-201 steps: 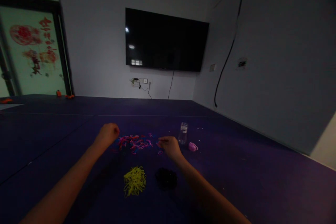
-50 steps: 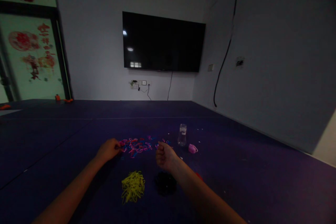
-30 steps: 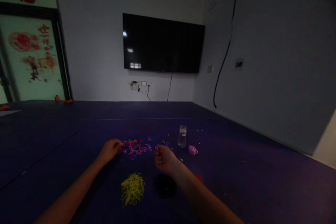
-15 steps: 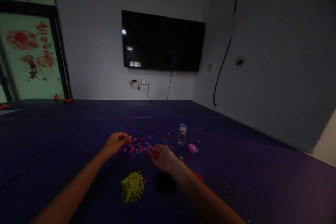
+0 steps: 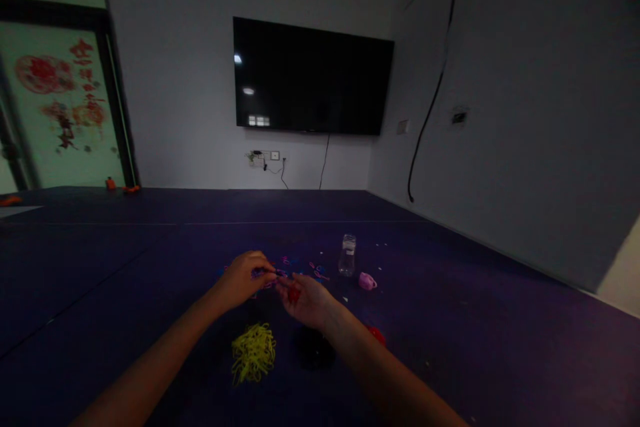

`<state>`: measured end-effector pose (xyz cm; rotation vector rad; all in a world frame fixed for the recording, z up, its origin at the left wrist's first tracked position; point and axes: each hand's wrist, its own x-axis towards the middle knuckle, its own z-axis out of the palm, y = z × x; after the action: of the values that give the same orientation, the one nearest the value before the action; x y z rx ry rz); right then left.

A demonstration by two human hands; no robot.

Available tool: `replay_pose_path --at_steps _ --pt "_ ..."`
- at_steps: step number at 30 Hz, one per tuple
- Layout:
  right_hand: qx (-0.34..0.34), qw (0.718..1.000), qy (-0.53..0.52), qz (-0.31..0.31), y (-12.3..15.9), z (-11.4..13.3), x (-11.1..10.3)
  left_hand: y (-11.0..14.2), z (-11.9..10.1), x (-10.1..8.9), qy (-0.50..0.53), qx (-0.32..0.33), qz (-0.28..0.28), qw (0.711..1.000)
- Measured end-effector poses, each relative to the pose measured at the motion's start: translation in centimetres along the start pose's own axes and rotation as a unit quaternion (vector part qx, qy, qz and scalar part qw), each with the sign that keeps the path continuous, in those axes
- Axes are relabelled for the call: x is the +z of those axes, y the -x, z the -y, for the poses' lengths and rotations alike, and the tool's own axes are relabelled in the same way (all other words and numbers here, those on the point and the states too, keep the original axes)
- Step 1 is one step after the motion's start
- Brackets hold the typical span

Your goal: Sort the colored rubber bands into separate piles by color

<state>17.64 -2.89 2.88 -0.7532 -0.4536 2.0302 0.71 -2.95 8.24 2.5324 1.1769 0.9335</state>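
Observation:
My left hand (image 5: 246, 278) is closed in a pinch over the loose pile of coloured rubber bands (image 5: 267, 284), its fingertips close to my right hand's fingers. A rubber band seems to be in that pinch, though it is mostly hidden. Palm up, my right hand (image 5: 307, 301) has its fingers curled round a small clump of red rubber bands (image 5: 294, 294). Nearer me lie a heap of yellow rubber bands (image 5: 254, 352) and a dark heap of black bands (image 5: 314, 348), partly under my right forearm. A red clump (image 5: 377, 335) shows beside that forearm.
A clear bottle (image 5: 347, 255) stands upright beyond my right hand, with a pink lid-like piece with a loop (image 5: 367, 281) beside it. A few loose bands (image 5: 318, 271) and white scraps lie on the dark purple surface (image 5: 450, 320). A television (image 5: 313, 77) hangs on the far wall.
My left hand has moved right, from the pile's left edge to my right hand. My right hand has turned palm up, showing red bands. A red clump now shows beside my right forearm.

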Motion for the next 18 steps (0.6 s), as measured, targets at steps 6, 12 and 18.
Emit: replay_pose_path --at_steps 6,12,18 --pt "0.022 0.999 0.039 -0.013 1.2 2.1 -0.2 0.6 5.5 -3.7 -0.223 -0.182 0.031 0.957" --pt "0.003 0.997 0.075 -0.018 2.7 3.9 0.3 1.9 8.1 -1.8 -0.214 -0.212 0.123 0.946" --pt "-0.027 0.995 0.094 -0.016 3.5 5.0 0.5 2.6 8.6 0.7 -0.161 -0.179 0.115 0.964"
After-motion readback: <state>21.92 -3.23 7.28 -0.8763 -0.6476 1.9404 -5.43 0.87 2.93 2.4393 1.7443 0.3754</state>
